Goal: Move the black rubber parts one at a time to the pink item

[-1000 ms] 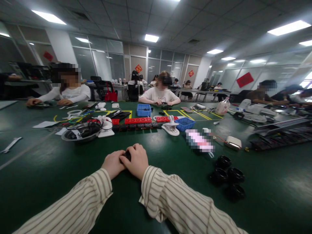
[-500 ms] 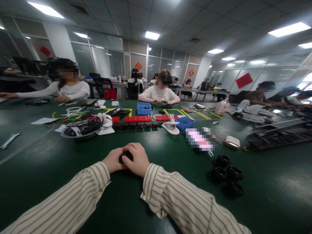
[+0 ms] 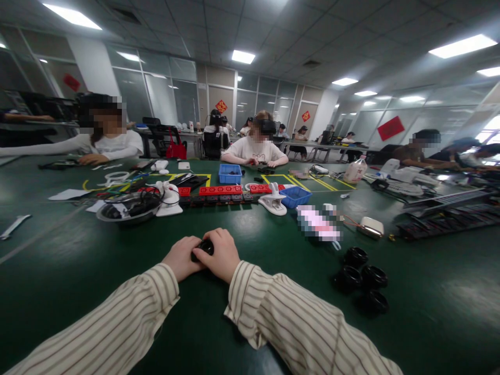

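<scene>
A black round part (image 3: 205,249), glossy and ring-like on top, is held low over the green table between my two hands. From its left side, my left hand (image 3: 183,257) is closed around it. My right hand (image 3: 222,253) wraps it from the right, with the thumb across the near side and the fingers over the far side. Much of the part is hidden by my fingers. To the right on the table sit several similar black round parts (image 3: 356,257), grouped close together and hollow at the top.
Beyond my hands runs a row of red and black blocks (image 3: 221,190). A metal bowl (image 3: 130,219) of black parts, a white clip (image 3: 273,200) and blue bins (image 3: 296,197) stand near it. A wrench (image 3: 15,227) lies far left. A co-worker (image 3: 255,148) sits opposite.
My hands have shifted slightly on the black round part, and more of its ringed top shows now. The person at left has moved an arm. The grouped black parts stay put.
</scene>
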### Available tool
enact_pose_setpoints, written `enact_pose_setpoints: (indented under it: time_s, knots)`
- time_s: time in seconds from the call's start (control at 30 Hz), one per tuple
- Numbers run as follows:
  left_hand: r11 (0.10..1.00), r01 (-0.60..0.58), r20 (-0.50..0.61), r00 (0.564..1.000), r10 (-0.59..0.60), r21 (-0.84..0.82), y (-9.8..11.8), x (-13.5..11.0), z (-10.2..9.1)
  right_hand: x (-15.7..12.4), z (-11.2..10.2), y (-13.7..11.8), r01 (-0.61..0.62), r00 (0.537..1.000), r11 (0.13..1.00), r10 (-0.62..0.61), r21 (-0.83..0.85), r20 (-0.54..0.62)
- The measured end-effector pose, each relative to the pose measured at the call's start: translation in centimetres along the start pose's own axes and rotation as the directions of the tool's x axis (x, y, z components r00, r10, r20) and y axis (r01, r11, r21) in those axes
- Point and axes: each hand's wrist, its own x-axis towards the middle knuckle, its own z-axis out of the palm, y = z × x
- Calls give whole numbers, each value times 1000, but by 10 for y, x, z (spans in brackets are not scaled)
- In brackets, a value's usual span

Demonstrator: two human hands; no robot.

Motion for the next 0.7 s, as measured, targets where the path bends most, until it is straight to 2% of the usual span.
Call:
enact_pose_setpoints:
  time_s: [0.4, 0.57, 0.7]
  knots:
    - [999, -35, -49, 998, 34, -34, -8, 3, 7, 3, 1, 2, -18, 1000, 1000, 18, 19, 12]
    - [985, -138, -84, 988, 129, -102, -19, 6, 13, 3, 0, 2, 46, 998, 997, -48, 62, 32]
    - [967, -211, -15, 977, 211, -142, -28, 9, 17, -2, -6, -1, 137, 989, 986, -142, 91, 49]
